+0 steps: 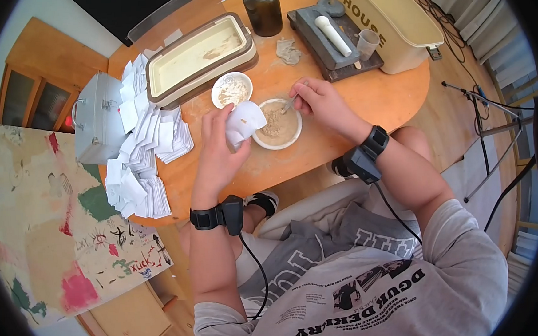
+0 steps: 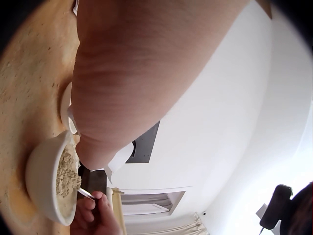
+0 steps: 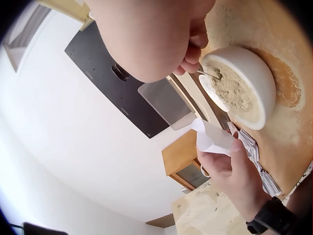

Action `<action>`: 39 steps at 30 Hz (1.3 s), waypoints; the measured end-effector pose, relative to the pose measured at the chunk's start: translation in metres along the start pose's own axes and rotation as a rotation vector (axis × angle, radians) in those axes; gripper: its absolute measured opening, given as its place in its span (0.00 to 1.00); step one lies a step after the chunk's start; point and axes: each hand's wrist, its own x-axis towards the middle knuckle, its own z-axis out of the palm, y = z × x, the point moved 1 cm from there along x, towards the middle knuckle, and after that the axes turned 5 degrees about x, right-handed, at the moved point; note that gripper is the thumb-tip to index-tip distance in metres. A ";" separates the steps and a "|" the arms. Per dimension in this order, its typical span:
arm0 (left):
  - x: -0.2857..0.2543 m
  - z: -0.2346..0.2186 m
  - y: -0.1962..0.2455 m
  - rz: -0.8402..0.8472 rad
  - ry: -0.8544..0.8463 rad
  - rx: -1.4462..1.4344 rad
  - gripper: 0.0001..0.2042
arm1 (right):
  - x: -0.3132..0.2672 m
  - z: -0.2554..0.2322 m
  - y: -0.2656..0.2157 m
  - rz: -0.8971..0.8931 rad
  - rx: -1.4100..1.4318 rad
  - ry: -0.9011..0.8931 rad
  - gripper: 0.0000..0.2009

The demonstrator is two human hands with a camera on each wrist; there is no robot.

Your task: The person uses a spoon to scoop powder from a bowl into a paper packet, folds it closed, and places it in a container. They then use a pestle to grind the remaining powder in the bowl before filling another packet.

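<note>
Upper centre, my left hand [image 1: 214,151] pinches curled white paper [image 1: 246,121], my right hand [image 1: 327,105] a thin metal utensil [image 2: 87,194] in a round white bowl [image 3: 262,76].

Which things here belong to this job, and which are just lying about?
In use:
powder
larger bowl
utensil in the right hand
paper in the left hand
likely stacked papers

Seemingly lying about:
brown jar
white rod
metal case
HOUSE box

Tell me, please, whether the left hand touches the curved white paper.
Touching: the right wrist view shows the left hand gripping the paper with thumb and fingers.
</note>
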 end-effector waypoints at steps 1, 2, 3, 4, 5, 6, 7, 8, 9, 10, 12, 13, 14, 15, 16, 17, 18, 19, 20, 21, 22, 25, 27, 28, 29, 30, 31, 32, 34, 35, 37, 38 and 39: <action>0.000 -0.001 0.000 0.000 0.002 0.000 0.33 | 0.000 0.000 -0.001 -0.001 -0.001 -0.001 0.13; 0.000 -0.001 0.000 -0.005 -0.009 -0.001 0.33 | -0.001 0.000 -0.003 0.016 0.026 0.011 0.13; 0.000 -0.002 0.000 -0.010 -0.020 -0.001 0.33 | -0.001 -0.001 -0.004 0.032 0.053 0.024 0.13; -0.001 -0.002 -0.001 -0.011 -0.019 -0.001 0.33 | -0.002 -0.001 -0.006 0.032 0.053 0.023 0.13; -0.001 -0.002 -0.002 -0.002 -0.026 0.016 0.33 | -0.002 -0.001 -0.007 0.030 0.059 0.035 0.12; -0.001 -0.003 -0.003 0.006 -0.033 0.033 0.33 | -0.003 -0.001 -0.009 0.029 0.065 0.046 0.12; -0.001 -0.003 -0.002 0.006 -0.031 0.033 0.33 | -0.004 0.000 -0.012 0.028 0.064 0.045 0.12; -0.002 -0.004 -0.001 -0.003 -0.044 0.025 0.33 | -0.005 0.000 -0.015 0.027 0.084 0.055 0.12; -0.002 -0.005 0.000 -0.012 -0.056 0.016 0.32 | -0.006 0.000 -0.017 0.027 0.105 0.066 0.12; -0.002 -0.005 0.000 -0.012 -0.054 0.016 0.32 | -0.006 -0.001 -0.018 0.025 0.104 0.064 0.12; -0.002 -0.006 -0.001 -0.040 -0.076 0.009 0.32 | -0.007 -0.003 -0.020 0.021 0.132 0.060 0.12; -0.002 -0.006 -0.001 -0.040 -0.074 0.010 0.32 | -0.007 -0.003 -0.023 0.019 0.131 0.058 0.12; -0.002 -0.005 -0.002 -0.028 -0.074 0.021 0.32 | -0.008 -0.003 -0.025 0.020 0.138 0.076 0.12; -0.002 -0.004 -0.003 -0.015 -0.073 0.032 0.32 | -0.008 -0.003 -0.027 0.021 0.145 0.093 0.12; -0.002 -0.005 -0.003 -0.017 -0.069 0.033 0.32 | -0.007 -0.003 -0.028 0.020 0.143 0.090 0.12; -0.002 -0.004 -0.003 -0.012 -0.074 0.037 0.32 | -0.006 -0.004 -0.030 -0.002 0.161 0.081 0.12; -0.001 -0.004 -0.002 -0.006 -0.079 0.040 0.32 | -0.006 -0.005 -0.031 -0.024 0.179 0.073 0.12; -0.001 -0.002 -0.001 -0.006 -0.078 0.038 0.32 | -0.005 -0.003 -0.031 -0.024 0.177 0.073 0.12; -0.001 0.000 0.000 -0.018 -0.089 0.029 0.32 | -0.005 0.000 -0.031 -0.027 0.189 0.079 0.11; -0.001 0.001 0.000 -0.028 -0.101 0.021 0.32 | -0.004 0.005 -0.032 -0.032 0.203 0.086 0.11; 0.000 0.002 0.001 -0.022 -0.100 0.022 0.32 | -0.006 0.014 -0.032 -0.036 0.202 0.089 0.11; 0.002 0.006 0.003 -0.005 -0.111 0.027 0.33 | -0.022 0.033 -0.043 -0.363 -0.253 -0.056 0.08; 0.001 0.006 0.002 -0.015 -0.102 -0.009 0.34 | -0.030 0.038 -0.056 -0.779 -0.524 -0.139 0.06; -0.001 0.005 0.002 -0.022 -0.098 -0.007 0.34 | -0.033 0.036 -0.061 -0.779 -0.521 -0.147 0.06; -0.001 0.005 0.001 -0.020 -0.088 -0.010 0.34 | -0.037 0.031 -0.067 -0.752 -0.542 -0.110 0.05; -0.001 0.006 0.001 -0.014 -0.079 -0.014 0.34 | -0.039 0.025 -0.069 -0.726 -0.565 -0.071 0.05; -0.001 0.007 0.000 -0.015 -0.076 -0.016 0.34 | -0.040 0.020 -0.068 -0.726 -0.567 -0.074 0.05; -0.001 0.007 -0.002 -0.025 -0.046 -0.021 0.34 | -0.039 0.015 -0.067 -0.658 -0.583 -0.035 0.05; -0.001 0.006 -0.004 -0.031 -0.018 -0.025 0.34 | -0.035 0.010 -0.064 -0.590 -0.598 0.008 0.05; 0.000 0.004 -0.006 -0.041 0.017 -0.012 0.35 | -0.032 0.007 -0.060 -0.556 -0.660 0.014 0.05; 0.002 0.003 -0.006 -0.052 0.052 0.000 0.35 | -0.026 0.006 -0.050 -0.520 -0.721 0.020 0.06; 0.002 0.003 -0.007 -0.055 0.079 -0.016 0.35 | -0.023 0.008 -0.044 -0.502 -0.698 0.005 0.06; 0.002 0.003 -0.006 -0.058 0.106 -0.033 0.35 | -0.020 0.010 -0.039 -0.483 -0.676 -0.009 0.07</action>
